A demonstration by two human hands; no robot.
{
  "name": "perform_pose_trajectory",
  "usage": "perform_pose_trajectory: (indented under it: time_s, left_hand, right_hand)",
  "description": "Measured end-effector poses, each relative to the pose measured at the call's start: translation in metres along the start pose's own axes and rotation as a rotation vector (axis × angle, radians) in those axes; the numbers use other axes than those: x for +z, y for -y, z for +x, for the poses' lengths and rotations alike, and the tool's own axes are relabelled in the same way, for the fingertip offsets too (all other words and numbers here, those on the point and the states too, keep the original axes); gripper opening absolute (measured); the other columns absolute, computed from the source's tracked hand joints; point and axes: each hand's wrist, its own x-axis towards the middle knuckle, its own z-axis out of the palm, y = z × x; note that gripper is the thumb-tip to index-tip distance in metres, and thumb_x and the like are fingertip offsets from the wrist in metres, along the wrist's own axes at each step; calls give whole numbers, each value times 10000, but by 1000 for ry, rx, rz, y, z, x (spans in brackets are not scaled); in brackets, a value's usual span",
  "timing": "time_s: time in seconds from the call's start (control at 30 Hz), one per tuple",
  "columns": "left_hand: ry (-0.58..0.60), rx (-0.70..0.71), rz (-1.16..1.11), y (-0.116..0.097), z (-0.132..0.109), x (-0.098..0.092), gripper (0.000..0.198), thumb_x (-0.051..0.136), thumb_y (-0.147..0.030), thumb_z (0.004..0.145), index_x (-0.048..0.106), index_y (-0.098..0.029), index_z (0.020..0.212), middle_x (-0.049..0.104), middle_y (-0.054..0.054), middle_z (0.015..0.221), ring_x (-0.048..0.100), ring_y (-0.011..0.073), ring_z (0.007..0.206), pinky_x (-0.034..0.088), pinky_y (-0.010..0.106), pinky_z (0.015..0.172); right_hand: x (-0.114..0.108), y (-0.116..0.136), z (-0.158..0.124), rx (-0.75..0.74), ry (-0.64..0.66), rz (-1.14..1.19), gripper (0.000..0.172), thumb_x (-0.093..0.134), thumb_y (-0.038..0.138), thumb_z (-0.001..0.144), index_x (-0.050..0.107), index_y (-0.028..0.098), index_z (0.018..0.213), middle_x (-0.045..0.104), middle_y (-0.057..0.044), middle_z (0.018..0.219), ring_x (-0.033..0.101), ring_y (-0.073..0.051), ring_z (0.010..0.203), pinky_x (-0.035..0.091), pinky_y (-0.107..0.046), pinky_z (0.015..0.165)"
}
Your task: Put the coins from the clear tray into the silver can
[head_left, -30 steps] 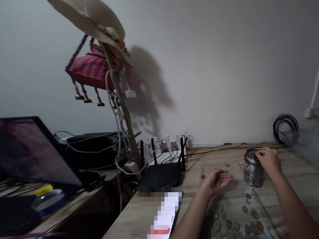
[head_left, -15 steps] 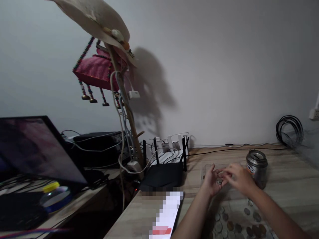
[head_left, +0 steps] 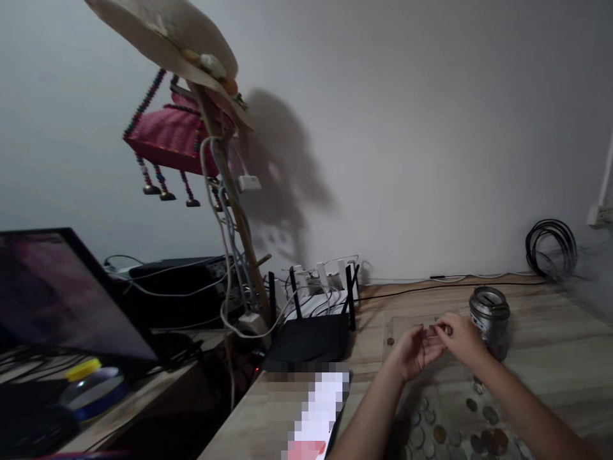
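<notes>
My left hand [head_left: 412,350] is cupped palm-up over the wooden desk [head_left: 550,358]; whether coins still lie in it is hidden. My right hand [head_left: 458,337] meets it from the right, fingertips pinched at the left hand's fingers, seemingly on a small coin that is too blurred to confirm. A silver metal can [head_left: 489,321] with a slot in its lid stands just right of the right hand. Several loose coins [head_left: 450,431] lie on a clear sheet below both hands.
A black router [head_left: 311,332] with upright antennas and a power strip sit left of my hands. A dark screen [head_left: 62,294] fills the left. A stand with a hat and a pink beaded bag [head_left: 172,131] rises behind. Coiled black cable [head_left: 550,248] hangs at right.
My right hand left the can's lid and came leftward to my left hand's palm, where it now pinches at the fingertips. The left hand stayed nearly in place.
</notes>
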Motion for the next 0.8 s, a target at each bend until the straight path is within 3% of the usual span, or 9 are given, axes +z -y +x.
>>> perform_pose_trajectory:
  time_s: [0.13, 0.23, 0.47, 0.63, 0.7, 0.8]
  left_hand:
    - [-132, 137, 136, 1, -2, 5, 92, 540, -132, 743, 616, -93, 779, 665, 60, 717, 623, 104, 678, 434, 164, 614]
    - [-161, 194, 263, 3, -4, 6, 31, 609, -127, 684, 617, -105, 705, 659, 42, 683, 611, 93, 626, 414, 158, 549]
    - [-187, 252, 467, 3, -6, 7, 233, 689, -312, 594, 620, -112, 692, 643, 36, 630, 574, 99, 546, 369, 183, 502]
    - [-150, 218, 653, 6, -7, 11, 298, 696, -384, 545, 567, -124, 613, 622, 29, 573, 543, 101, 481, 345, 201, 470]
    - [-137, 193, 721, 7, -8, 13, 307, 694, -393, 538, 550, -127, 588, 616, 29, 563, 532, 97, 464, 338, 202, 459]
    - [-153, 202, 755, 8, -8, 15, 316, 683, -412, 541, 543, -136, 607, 616, 23, 578, 542, 101, 476, 337, 200, 453]
  right_hand:
    - [2, -7, 3, 61, -3, 77, 193, 474, 289, 713, 636, 190, 677, 629, -18, 655, 527, -130, 602, 339, -228, 558]
    - [6, -5, 3, 63, 8, 139, 222, 460, 296, 719, 642, 183, 661, 624, -15, 614, 533, -133, 587, 348, -229, 543]
    - [3, 3, -1, -23, -61, 182, 249, 443, 238, 723, 680, 187, 777, 643, -45, 731, 541, -138, 628, 392, -247, 581]
    - [-3, 0, 2, 19, 53, 327, 177, 488, 220, 683, 659, 175, 694, 650, -26, 661, 561, -147, 622, 417, -253, 592]
    - [-14, -6, 4, 0, -36, 269, 181, 483, 245, 710, 651, 177, 704, 654, -30, 696, 565, -154, 670, 418, -265, 637]
    - [-43, -24, 6, 8, -391, 12, 222, 459, 290, 753, 655, 185, 754, 654, -50, 790, 542, -179, 790, 391, -293, 726]
